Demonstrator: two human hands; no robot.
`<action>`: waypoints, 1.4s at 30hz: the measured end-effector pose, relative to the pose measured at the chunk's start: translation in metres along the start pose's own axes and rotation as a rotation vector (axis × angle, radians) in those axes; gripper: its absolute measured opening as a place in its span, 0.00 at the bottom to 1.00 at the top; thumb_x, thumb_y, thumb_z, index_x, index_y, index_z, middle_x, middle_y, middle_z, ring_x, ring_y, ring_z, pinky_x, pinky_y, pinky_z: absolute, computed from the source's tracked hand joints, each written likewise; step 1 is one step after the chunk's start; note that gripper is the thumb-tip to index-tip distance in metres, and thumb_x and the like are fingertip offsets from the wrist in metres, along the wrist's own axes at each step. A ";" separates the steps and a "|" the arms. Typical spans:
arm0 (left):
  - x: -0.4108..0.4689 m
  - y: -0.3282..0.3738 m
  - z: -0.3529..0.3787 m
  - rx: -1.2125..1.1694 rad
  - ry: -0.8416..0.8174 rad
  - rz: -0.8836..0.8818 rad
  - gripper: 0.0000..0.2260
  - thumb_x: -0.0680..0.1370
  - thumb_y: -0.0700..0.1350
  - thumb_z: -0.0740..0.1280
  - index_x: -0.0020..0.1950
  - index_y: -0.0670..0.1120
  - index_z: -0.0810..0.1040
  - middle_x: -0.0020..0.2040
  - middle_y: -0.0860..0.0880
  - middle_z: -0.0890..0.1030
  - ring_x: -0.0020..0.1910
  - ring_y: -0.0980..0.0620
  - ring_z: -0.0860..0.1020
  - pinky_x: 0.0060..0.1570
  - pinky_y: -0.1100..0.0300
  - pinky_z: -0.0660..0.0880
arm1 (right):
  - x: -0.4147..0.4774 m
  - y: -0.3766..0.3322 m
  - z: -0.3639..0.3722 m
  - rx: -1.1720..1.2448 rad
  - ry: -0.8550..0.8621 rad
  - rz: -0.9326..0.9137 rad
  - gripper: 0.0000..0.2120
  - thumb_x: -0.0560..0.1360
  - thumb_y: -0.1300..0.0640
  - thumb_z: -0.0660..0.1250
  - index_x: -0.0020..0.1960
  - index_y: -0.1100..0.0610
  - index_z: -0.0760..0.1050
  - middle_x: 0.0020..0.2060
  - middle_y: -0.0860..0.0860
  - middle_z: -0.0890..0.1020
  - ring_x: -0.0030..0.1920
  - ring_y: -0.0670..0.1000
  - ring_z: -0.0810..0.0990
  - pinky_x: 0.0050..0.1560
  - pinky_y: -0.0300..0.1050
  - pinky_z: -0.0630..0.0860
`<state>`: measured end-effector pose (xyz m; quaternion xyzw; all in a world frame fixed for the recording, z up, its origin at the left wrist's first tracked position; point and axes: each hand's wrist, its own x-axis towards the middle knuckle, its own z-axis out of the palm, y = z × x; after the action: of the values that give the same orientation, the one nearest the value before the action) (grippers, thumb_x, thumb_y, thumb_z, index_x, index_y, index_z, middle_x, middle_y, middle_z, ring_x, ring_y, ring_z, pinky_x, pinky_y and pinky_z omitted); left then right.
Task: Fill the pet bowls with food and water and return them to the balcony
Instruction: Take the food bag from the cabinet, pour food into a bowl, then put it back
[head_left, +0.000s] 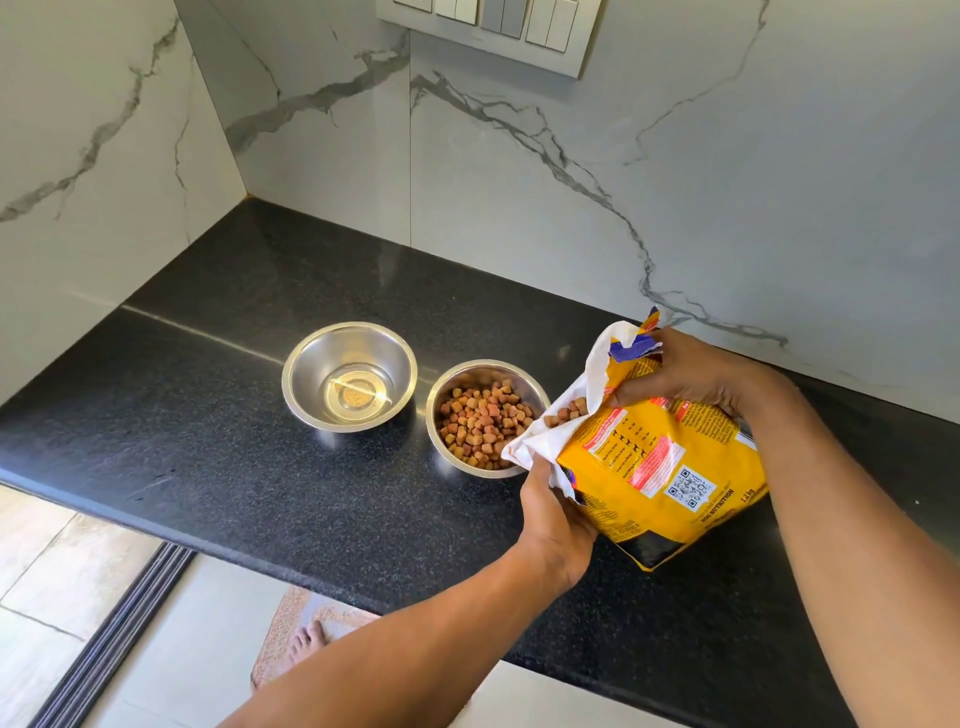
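black speckled tabletop set in a corner of white marble-veined walls, switch panel at the top edge. two steel bowls stand side by side mid-tabletop, close but not touching as far as i can tell. left bowl has no kibble, only a round tan reflection or mark at the bottom; can't tell if there is water in it. right bowl holds a heap of brown kibble.

yellow pet food bag is just right of the filled bowl, tilted with its torn white-lined mouth over that bowl's right rim; a few pieces of kibble sit in the mouth. label with qr code faces up (fine text too small to read).

left hand is closed around the near edge of the bag's opening, fingers hidden behind the folded white lining. right hand is curled over the far top of the bag, fingers pressing on the upper flap, thumb side toward the mouth. both forearms come in from the near right.

below the tabletop edge: pale floor tiles, a dark door track, a mat with a bare foot on it.
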<state>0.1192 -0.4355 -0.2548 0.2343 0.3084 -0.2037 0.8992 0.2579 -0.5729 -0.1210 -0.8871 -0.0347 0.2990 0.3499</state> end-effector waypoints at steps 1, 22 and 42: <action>0.000 -0.001 -0.001 -0.001 -0.003 0.000 0.28 0.84 0.67 0.53 0.68 0.51 0.83 0.61 0.44 0.88 0.61 0.43 0.86 0.65 0.40 0.80 | -0.002 0.001 0.000 0.003 0.000 0.009 0.15 0.66 0.49 0.84 0.48 0.34 0.85 0.45 0.46 0.91 0.43 0.49 0.90 0.46 0.49 0.83; 0.008 0.016 0.007 -0.004 -0.093 -0.022 0.31 0.82 0.70 0.55 0.67 0.50 0.84 0.63 0.42 0.86 0.65 0.40 0.84 0.71 0.35 0.74 | -0.007 -0.019 -0.002 -0.051 0.064 0.020 0.33 0.52 0.35 0.82 0.55 0.43 0.83 0.49 0.47 0.90 0.46 0.53 0.90 0.58 0.61 0.84; 0.026 0.000 0.013 -0.063 -0.110 -0.021 0.28 0.83 0.67 0.56 0.65 0.50 0.85 0.63 0.41 0.86 0.64 0.39 0.84 0.70 0.34 0.74 | -0.004 0.000 -0.013 -0.092 0.083 0.010 0.20 0.64 0.47 0.85 0.53 0.44 0.84 0.47 0.49 0.90 0.46 0.53 0.90 0.59 0.63 0.84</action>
<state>0.1438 -0.4485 -0.2623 0.1911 0.2672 -0.2160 0.9195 0.2619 -0.5819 -0.1113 -0.9141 -0.0296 0.2618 0.3083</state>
